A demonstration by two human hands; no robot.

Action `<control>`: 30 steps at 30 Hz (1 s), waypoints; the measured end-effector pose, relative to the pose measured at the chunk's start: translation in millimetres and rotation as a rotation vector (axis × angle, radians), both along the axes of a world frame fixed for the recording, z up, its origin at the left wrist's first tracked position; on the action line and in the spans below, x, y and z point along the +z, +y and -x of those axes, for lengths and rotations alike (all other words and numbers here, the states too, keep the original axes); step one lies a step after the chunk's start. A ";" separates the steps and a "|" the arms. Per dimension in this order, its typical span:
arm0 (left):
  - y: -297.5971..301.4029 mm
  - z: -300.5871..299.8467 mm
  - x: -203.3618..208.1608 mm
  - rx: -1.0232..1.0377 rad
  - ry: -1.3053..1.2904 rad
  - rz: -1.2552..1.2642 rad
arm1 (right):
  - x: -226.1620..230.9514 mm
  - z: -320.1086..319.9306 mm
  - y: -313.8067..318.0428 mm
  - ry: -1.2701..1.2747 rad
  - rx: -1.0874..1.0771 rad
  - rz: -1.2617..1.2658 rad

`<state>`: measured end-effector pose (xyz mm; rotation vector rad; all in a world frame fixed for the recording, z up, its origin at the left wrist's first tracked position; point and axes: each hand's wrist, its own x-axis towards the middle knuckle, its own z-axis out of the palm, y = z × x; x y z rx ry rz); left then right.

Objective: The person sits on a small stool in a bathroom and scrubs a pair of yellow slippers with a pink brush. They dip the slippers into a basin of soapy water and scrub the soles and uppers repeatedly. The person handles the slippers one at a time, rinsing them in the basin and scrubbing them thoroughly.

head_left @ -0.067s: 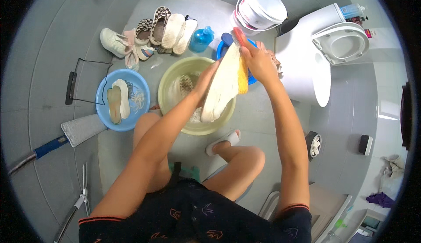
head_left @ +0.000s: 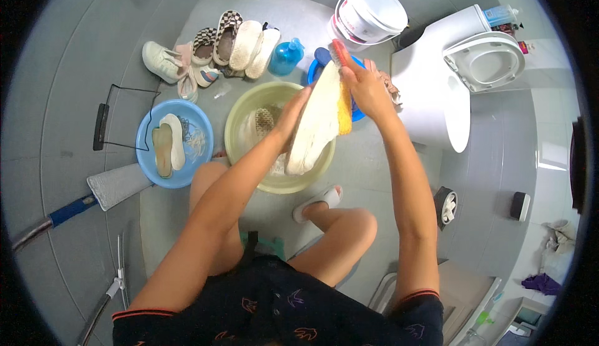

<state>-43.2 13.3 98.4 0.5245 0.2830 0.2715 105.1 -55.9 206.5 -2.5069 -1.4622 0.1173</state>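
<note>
The left hand (head_left: 293, 114)'s grip is closed around the cream-and-yellow shoe (head_left: 317, 124), tilted above the pale green basin (head_left: 237, 122). The right hand (head_left: 367, 87)'s grip is wrapped around the red brush (head_left: 340, 53) at the shoe's far end. A light-blue basin (head_left: 190, 175) stands left.

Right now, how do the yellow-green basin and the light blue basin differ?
Size: the yellow-green basin looks larger than the light blue basin.
Contents: the yellow-green one holds a patterned item; the light blue one, two insole-like pieces and strands.
View: the left hand and a pale shoe hide part of the yellow-green one; no hand covers the light blue one.
Both are round.
</note>
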 end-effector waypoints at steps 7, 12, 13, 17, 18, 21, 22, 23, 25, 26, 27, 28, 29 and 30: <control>34.4 -26.9 -80.5 0.231 -0.016 -0.058 | 6.5 123.8 -54.7 0.074 0.190 0.151; 12.6 3.6 -9.1 0.141 -0.003 -0.341 | 21.5 52.3 -17.7 -0.092 -0.036 0.017; 11.8 4.7 -9.0 0.137 -0.023 -0.321 | 22.9 36.3 -12.3 -0.026 -0.032 -0.032; 5.9 1.6 -4.5 0.131 -0.106 -0.226 | 5.6 -1.8 -12.9 0.292 -0.035 -0.240; 6.9 -0.2 -8.0 0.122 -0.117 -0.248 | 4.8 -3.3 -13.8 0.377 -0.047 -0.290; 6.2 -3.2 -12.6 0.077 -0.141 -0.273 | 14.3 -4.5 -24.5 0.931 -0.382 -0.256; 5.9 -3.2 -12.2 0.059 -0.146 -0.274 | -1.5 -7.8 -28.0 0.907 -0.255 -0.438; 7.1 -4.8 -13.5 0.038 -0.185 -0.298 | -6.3 -6.5 -30.6 0.944 -0.346 -0.446; 7.0 -5.9 -13.5 0.005 -0.260 -0.336 | -12.2 4.8 -36.3 1.019 -0.525 -0.446; 5.2 -3.2 -12.9 -0.016 -0.199 -0.320 | -27.0 1.7 -40.9 1.332 -0.533 -0.520; 1.4 3.7 -0.6 -0.036 -0.135 -0.304 | -41.4 3.2 -41.4 1.396 -0.487 -0.578; -1.4 6.3 6.5 -0.060 -0.079 -0.282 | -51.4 7.5 -40.9 1.449 -0.446 -0.636; 0.3 3.7 -5.5 -0.118 -0.072 -0.298 | -57.0 11.7 -41.8 1.501 -0.403 -0.693; 6.1 4.2 -9.0 -0.170 -0.056 -0.317 | -38.4 22.7 -40.2 1.374 -0.455 -0.592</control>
